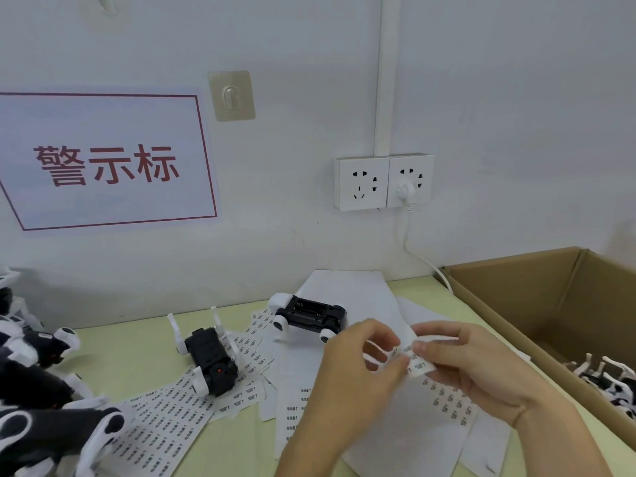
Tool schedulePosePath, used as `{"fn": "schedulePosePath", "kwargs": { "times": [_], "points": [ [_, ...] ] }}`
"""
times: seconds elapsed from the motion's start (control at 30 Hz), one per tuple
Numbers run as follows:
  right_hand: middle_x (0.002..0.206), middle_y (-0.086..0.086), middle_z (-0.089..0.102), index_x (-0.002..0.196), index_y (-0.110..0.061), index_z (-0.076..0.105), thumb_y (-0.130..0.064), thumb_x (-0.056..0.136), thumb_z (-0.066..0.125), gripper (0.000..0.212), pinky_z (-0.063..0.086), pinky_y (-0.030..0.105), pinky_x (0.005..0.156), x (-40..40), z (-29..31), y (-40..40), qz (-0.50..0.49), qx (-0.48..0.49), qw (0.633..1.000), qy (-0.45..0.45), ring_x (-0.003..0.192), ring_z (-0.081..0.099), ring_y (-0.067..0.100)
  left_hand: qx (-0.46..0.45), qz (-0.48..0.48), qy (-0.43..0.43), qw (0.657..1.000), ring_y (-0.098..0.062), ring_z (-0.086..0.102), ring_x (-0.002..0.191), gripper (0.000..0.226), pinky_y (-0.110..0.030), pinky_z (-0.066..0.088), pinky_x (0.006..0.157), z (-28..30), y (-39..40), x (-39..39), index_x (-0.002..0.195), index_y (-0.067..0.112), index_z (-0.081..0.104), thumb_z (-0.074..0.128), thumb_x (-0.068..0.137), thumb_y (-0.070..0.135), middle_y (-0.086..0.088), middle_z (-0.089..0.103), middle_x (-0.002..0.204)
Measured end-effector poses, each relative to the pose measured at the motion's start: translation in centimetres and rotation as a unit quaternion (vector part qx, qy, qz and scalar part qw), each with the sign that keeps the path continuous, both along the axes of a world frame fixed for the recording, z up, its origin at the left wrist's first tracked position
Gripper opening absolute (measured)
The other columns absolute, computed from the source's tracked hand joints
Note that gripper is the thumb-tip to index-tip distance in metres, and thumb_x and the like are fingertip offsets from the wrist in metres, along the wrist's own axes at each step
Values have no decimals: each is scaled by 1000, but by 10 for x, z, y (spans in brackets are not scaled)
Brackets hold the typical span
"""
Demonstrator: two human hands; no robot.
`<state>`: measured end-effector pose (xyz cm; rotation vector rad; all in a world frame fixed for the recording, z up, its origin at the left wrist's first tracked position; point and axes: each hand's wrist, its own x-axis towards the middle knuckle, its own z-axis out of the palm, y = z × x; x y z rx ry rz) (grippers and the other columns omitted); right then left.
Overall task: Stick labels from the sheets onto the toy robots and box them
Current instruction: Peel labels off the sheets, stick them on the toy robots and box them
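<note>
Toy robot: one black-and-white toy robot (307,315) lay on its back at the centre of the counter (144,349), long axis running from 10 o'clock to 4 o'clock, battery bay facing up.
Second toy robot: another (211,361) lay at 9 o'clock from the hands, legs up, long axis from 11 to 5 o'clock.
Label sheets: printed sheets (165,428) were spread across the counter beneath both.
Left hand: the left hand (347,380) had its fingers curled, pinching a small label strip (418,361).
Right hand: the right hand (471,366) pinched the same strip from 3 o'clock.
Box: an open cardboard box (537,304) at 3 o'clock held more robots.
</note>
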<state>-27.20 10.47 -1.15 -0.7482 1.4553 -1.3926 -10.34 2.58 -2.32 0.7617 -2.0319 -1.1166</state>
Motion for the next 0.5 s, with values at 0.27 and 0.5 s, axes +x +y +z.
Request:
{"fn": "schedulePosePath", "kwargs": {
  "times": [0.27, 0.5],
  "points": [
    [72, 18, 72, 111, -5, 66, -2, 71, 79, 42, 57, 24, 56, 24, 16, -11, -27, -49, 998, 17, 61, 69, 18, 3, 86, 42, 995, -2, 66, 70, 9, -9, 48, 62, 8, 5, -4, 79, 18, 74, 73, 86, 13, 9, 71, 72],
    [74, 18, 74, 107, -5, 62, 3, 86, 72, 24, 60, 28, 66, 27, 23, -7, 14, -8, 992, 122, 70, 74, 25, 10, 126, -35, 991, -5, 67, 75, 11, -18, 54, 70, 9, 7, -4, 84, 19, 77, 68, 90, 23, 2, 72, 85]
  ]
}}
